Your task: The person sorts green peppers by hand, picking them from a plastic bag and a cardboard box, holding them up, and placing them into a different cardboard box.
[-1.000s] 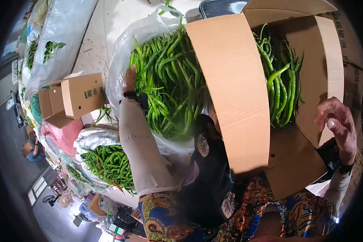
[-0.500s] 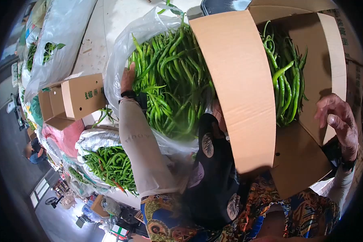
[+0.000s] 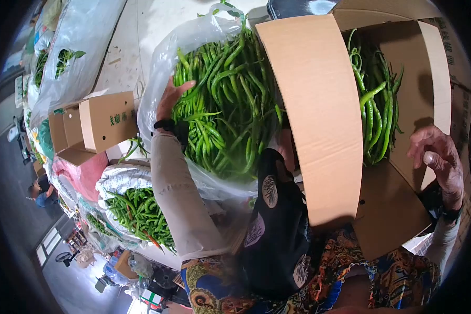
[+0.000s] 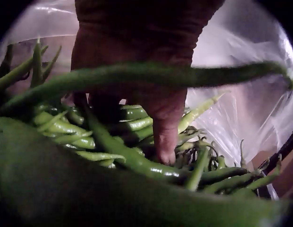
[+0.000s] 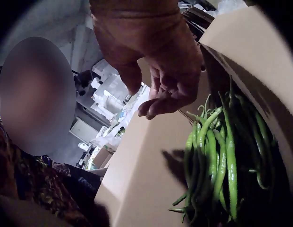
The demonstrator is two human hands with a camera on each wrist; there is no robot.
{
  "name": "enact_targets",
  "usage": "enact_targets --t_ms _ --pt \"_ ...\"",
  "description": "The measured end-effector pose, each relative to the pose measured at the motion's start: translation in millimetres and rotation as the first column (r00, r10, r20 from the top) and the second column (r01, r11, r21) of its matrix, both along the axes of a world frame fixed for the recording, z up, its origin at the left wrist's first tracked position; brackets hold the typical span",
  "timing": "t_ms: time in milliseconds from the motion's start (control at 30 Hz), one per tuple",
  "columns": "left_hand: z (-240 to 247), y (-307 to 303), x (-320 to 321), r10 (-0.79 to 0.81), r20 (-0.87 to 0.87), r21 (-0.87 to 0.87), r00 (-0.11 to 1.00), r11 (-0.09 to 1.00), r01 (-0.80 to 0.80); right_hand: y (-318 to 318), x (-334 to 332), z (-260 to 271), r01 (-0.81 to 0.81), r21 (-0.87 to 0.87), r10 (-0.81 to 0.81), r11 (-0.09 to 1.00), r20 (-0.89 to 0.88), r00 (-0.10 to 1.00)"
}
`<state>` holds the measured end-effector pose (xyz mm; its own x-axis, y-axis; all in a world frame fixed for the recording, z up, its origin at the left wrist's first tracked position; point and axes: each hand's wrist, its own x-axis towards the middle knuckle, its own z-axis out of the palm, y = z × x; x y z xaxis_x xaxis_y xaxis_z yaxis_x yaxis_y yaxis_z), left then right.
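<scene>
Nearest me, the person's right hand (image 3: 440, 159) hovers by the edge of a large carton (image 3: 319, 115), fingers loosely bent and holding nothing. A bundle of long green peppers (image 3: 376, 118) lies inside that carton. Beside it sits a clear bag (image 3: 159, 57) heaped with more, and the left hand (image 3: 170, 99) reaches down into the heap at one side, thumb apart from the fingers; the fingertips are buried, so I can't tell whether they grip any. Past the bag stretches a pale surface (image 3: 121, 57) with dark specks on it. Farther along come a white sack (image 3: 123, 178) full of peppers, a small carton (image 3: 107, 123) and a pink sack (image 3: 81, 175); beyond, another person (image 3: 44, 193) in blue is over a grey floor (image 3: 15, 209).

Since half a second ago, the left thumb has come into sight, sticking out across the peppers. The right hand has kept its place, and the bundle lies as it did.

Counting outward: two hands, one large carton, one clear bag, one white sack, one small carton, one pink sack, one other person. The peppers overlap too thickly to number.
</scene>
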<state>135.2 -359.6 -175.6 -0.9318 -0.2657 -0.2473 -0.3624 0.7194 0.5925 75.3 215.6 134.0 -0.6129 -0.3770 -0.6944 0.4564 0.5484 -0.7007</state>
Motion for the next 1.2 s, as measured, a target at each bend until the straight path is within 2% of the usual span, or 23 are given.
enact_targets --t_ms 67,100,167,200,267,300,333,367,400,500,533,600,667,733,767,800,867,933,1000,1033,1067,1133,1200 --pt "2 3 -8 -0.095 0.125 0.158 0.988 0.984 0.075 -3 2 1 0.000 0.006 0.000 1.000 -0.003 1.000" --pt "-14 -7 -9 -0.096 0.122 0.161 0.988 0.984 0.076 -5 2 2 0.000 0.009 0.000 1.000 -0.009 1.000" --pt "-37 -19 -13 0.000 0.283 0.208 0.959 0.976 -0.061 -5 1 3 -0.002 0.012 0.002 1.000 -0.001 1.000" --pt "-42 -22 -13 -0.001 0.283 0.207 0.959 0.977 -0.060 -5 0 3 -0.004 0.011 0.004 1.000 0.016 1.000" --pt "-52 -25 -11 -0.155 -0.034 -0.058 0.987 0.987 0.153 -8 1 4 -0.002 0.016 0.002 1.000 0.018 1.000" --pt "-55 -25 -6 -0.157 -0.033 -0.058 0.987 0.986 0.155 -9 2 4 0.001 0.023 -0.001 1.000 0.019 1.000" --pt "-62 -27 3 0.038 -0.144 0.389 0.989 0.921 0.022 -11 3 5 0.002 0.025 -0.003 1.000 0.018 1.000" --pt "-68 -28 12 0.260 -0.155 0.764 0.953 0.644 -0.051 -13 2 7 0.005 0.017 -0.005 1.000 0.030 1.000" --pt "-36 -12 14 0.259 -0.157 0.766 0.953 0.641 -0.048 -13 1 8 0.008 0.009 -0.008 1.000 0.041 0.999" --pt "82 51 10 0.201 0.053 0.442 0.978 0.873 -0.203 -7 0 5 0.004 -0.031 -0.003 0.999 0.040 0.999" --pt "79 46 13 0.196 0.052 0.437 0.979 0.877 -0.199 -7 0 6 0.009 -0.037 -0.008 0.999 0.040 0.999" --pt "74 41 15 0.188 -0.146 0.313 0.971 0.940 -0.135 -8 -2 11 -0.014 -0.018 0.016 1.000 0.067 0.998" --pt "75 41 20 0.194 -0.083 0.247 0.977 0.954 -0.169 -10 -1 15 -0.006 -0.008 0.007 1.000 0.070 0.998" --pt "67 32 27 0.205 -0.029 0.428 0.978 0.887 -0.173 -12 -1 20 -0.002 -0.002 0.002 1.000 0.072 0.997" --pt "117 66 20 0.292 0.126 0.376 0.948 0.870 -0.318 -13 0 23 0.001 0.009 -0.002 1.000 0.067 0.998" --pt "107 59 23 0.288 0.120 0.370 0.950 0.875 -0.312 -13 0 25 0.005 0.019 -0.006 1.000 0.061 0.998" --pt "87 45 29 0.049 -0.031 0.244 0.998 0.969 -0.040 -13 2 28 0.008 -0.012 -0.008 1.000 0.053 0.999" --pt "109 52 31 0.129 0.002 0.253 0.992 0.959 -0.125 -9 4 27 0.006 -0.042 -0.004 0.999 0.043 0.999" --pt "139 68 17 0.247 0.063 0.414 0.967 0.875 -0.251 -2 5 23 -0.064 -0.074 0.067 0.995 0.036 0.997" --pt "149 79 13 0.125 -0.099 0.161 0.987 0.981 -0.108 0 6 22 -0.060 -0.074 0.063 0.995 0.033 0.997" --pt "138 69 18 0.123 -0.098 0.157 0.988 0.982 -0.107 1 7 21 -0.089 -0.071 0.091 0.993 0.023 0.996" --pt "108 40 29 -0.053 -0.184 0.106 0.981 0.992 0.073 1 8 20 -0.119 -0.076 0.120 0.990 0.007 0.993" --pt "131 57 24 -0.074 -0.209 0.060 0.975 0.994 0.088 0 7 21 -0.113 -0.116 0.113 0.987 -0.010 0.994"
